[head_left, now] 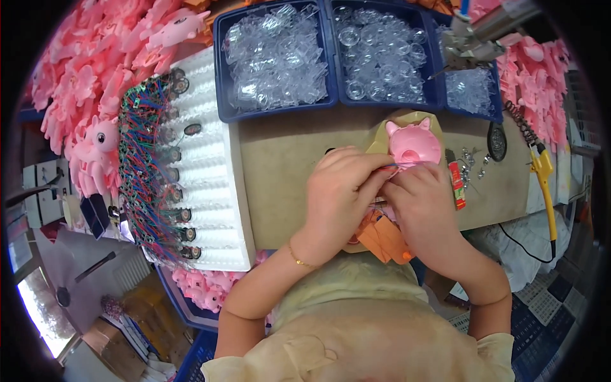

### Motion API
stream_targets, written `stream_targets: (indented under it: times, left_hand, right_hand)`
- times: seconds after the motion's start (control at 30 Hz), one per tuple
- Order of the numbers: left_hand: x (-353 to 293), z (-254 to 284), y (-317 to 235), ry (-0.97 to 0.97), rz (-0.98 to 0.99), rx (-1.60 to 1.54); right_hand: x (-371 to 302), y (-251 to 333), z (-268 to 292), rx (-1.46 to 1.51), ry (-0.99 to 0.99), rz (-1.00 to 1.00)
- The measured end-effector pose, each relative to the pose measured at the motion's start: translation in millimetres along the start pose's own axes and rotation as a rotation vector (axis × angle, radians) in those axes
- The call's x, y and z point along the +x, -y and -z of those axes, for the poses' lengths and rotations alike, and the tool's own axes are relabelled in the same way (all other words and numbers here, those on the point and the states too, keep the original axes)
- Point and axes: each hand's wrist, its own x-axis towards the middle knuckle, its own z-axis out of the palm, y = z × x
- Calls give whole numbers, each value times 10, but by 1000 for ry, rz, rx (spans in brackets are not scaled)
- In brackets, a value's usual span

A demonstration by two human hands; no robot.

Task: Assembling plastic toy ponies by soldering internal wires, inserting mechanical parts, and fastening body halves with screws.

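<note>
My left hand (344, 197) and my right hand (421, 207) meet over the work table, fingertips close together and pinched. Thin red and blue wires (387, 167) run between the fingers of both hands. Just beyond the fingertips, a pink animal-shaped toy shell (417, 141) with two pointed ears lies in a yellowish holder (382, 132). Below my hands sits an orange part (385, 237), with some dark thin wires across it. My fingers hide the wire ends and much of what lies beneath them.
Blue bins (334, 95) of clear plastic parts line the back. At left, a white foam tray (223, 210) holds wired round speakers. Small screws (470, 167) and a red tube (456, 184) lie at right, near a yellow-handled tool (543, 172) and an overhead metal tool (474, 44). Pink toys (95, 83) heap beyond.
</note>
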Motion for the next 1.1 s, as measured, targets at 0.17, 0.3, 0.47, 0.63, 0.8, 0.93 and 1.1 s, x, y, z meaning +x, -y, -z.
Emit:
stream_targets:
  times: [0.17,0.3,0.47,0.63,0.8,0.93,1.1]
  left_hand:
    - [30,206,-129,-14,-37,176]
    - [90,270,-250,176,41,406]
    - [150,325,-218,216,568,-174]
    - [-237,265,-83,-225,405,-531]
    - [-696,391,61,114,-203,348]
    - [-738,473,70,223,-317,441]
    - [-814,458,39,293,-357,616]
  right_hand:
    - [-436,77,208,101,-43,-92]
    - [-495,375,181,41,59,-170]
    - [-314,133,450,339,205,-123]
    - [-92,-68,336,325,13,199]
    - [-132,-154,188,342,33,176]
    - [-44,-110,328,348,127,98]
    - [106,-112,429,270,211,166]
